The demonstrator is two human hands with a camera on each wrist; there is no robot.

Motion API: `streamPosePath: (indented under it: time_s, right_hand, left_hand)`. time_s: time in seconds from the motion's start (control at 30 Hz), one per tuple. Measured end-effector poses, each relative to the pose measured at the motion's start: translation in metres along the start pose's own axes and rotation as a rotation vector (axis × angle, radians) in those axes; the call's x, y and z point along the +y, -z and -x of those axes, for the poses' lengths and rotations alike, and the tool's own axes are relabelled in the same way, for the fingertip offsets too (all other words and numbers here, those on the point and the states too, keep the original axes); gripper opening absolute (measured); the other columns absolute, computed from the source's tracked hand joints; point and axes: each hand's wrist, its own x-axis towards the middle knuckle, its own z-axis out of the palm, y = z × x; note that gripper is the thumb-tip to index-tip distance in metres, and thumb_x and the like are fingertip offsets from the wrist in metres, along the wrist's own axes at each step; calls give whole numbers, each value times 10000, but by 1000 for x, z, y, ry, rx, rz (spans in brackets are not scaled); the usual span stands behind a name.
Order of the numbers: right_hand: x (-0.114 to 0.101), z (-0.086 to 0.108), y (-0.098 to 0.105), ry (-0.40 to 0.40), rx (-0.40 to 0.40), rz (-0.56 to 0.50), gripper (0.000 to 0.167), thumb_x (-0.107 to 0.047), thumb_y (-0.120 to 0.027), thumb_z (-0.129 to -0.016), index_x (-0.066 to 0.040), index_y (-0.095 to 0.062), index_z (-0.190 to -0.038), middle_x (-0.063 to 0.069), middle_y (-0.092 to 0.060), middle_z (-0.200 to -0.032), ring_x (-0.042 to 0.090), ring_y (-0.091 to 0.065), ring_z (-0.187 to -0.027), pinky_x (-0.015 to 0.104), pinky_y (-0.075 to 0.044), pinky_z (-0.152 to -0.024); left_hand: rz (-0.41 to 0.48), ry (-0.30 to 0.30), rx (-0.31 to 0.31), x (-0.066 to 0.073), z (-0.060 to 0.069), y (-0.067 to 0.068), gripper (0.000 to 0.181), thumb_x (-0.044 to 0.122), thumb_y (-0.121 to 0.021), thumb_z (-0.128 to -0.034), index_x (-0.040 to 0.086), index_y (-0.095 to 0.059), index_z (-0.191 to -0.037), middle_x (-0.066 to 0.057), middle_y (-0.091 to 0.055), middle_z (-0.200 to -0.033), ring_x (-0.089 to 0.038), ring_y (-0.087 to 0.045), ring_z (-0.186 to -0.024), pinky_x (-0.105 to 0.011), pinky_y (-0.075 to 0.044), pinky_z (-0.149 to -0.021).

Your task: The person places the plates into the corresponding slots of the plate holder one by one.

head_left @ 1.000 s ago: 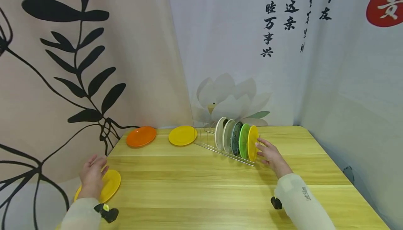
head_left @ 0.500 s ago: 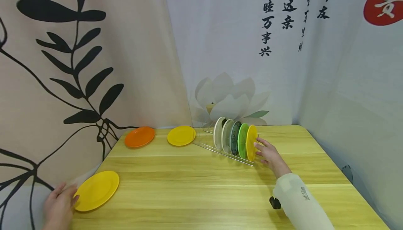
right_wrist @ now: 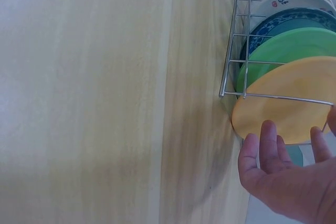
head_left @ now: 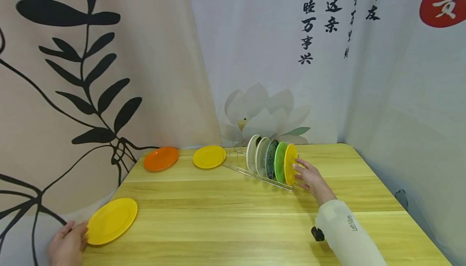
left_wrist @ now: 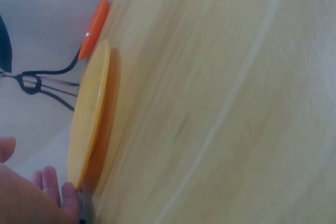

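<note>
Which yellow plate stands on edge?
The round yellow plate in the silver wire rack, nearest the right hand; the other two lie on the wooden table.

The cloth backdrop (head_left: pixel 255 35) carries black columns reading 和睦万事兴, 胜远亲 and 下友, plus a smaller, illegible one; the red oval (head_left: pixel 445 1) bears 贵. The right sleeve (head_left: pixel 351 233) reads "LetsSlim".

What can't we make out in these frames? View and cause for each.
- Head: wrist of the left hand, cut off by the bottom edge.
- Head: part of the dark patterned plate, hidden behind the green plate.
- Left wrist: base of the left thumb, cut off by the left edge.
- Right wrist: most of the right hand's thumb, cut off by the right edge.
</note>
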Motion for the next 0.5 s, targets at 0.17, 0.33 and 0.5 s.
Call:
streamPosePath:
  time_s: [0.17,0.33,0.5]
  right_hand:
    - [0,0,0,3,0,7,607,-354,-484,-1045,-176,-254,-1578,204,-237,-1580,422,-351,-1374,540,-336,-1013]
    - [0,0,0,-1,-5,-6,611,-359,-492,-1042,-185,-257,-1578,197,-230,-1585,415,-346,-1376,520,-336,-999]
    - [-1,-1,-1,-1,-6,-8,612,-372,-495,-1040,-187,-265,-1576,194,-242,-1581,411,-350,-1374,513,-343,-986]
  left_hand:
    - [38,-41,-58,-2,2,-9,687,202,-638,-960,287,-303,-1554,210,-556,-1000,54,-513,-826,-164,-500,-691]
    - [30,-51,-44,-5,4,-14,655,204,-635,-962,259,-337,-1542,189,-495,-977,44,-482,-836,-119,-480,-659]
    - [-41,-9,43,-8,0,-17,645,156,-604,-967,181,-318,-1545,97,-488,-1212,-21,-473,-874,-145,-471,-671]
